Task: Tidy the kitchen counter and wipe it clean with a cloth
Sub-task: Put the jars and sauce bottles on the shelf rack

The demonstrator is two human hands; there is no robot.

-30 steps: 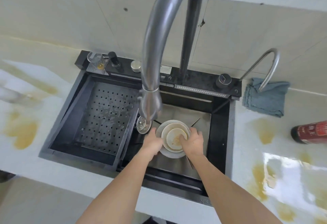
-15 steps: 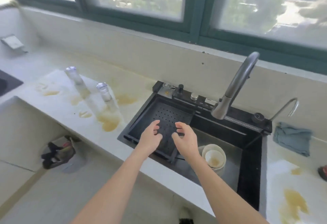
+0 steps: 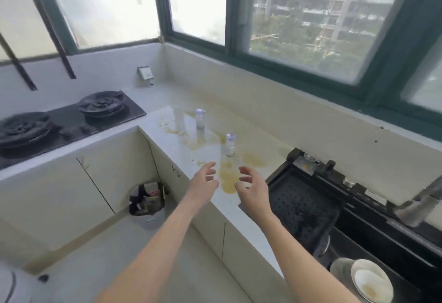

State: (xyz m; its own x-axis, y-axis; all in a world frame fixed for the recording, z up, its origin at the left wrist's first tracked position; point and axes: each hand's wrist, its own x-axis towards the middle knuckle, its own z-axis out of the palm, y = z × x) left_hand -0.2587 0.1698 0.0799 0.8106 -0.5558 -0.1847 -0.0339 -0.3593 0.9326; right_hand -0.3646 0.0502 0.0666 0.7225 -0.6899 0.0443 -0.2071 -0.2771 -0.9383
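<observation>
Two clear shaker bottles stand on the pale counter [image 3: 253,130]: the near bottle [image 3: 230,145] and the far bottle [image 3: 200,121]. Yellow-brown stains [image 3: 229,178] spread around and in front of them. My left hand [image 3: 203,184] and my right hand [image 3: 251,190] hover side by side over the counter's front edge, just short of the near bottle, fingers loosely spread and holding nothing. Stacked dirty bowls [image 3: 369,283] lie in the black sink [image 3: 392,262] at the lower right. No cloth is in view.
A perforated black tray [image 3: 303,209] fills the sink's left half, with the grey tap head [image 3: 416,209] above it. A two-burner gas hob [image 3: 62,121] sits on the left counter. A bin [image 3: 147,198] with rubbish stands on the floor in the corner. Windows run behind.
My hands let go of the bowls in the sink, rose and moved left over the stained counter toward the bottles. The view swung left and up.
</observation>
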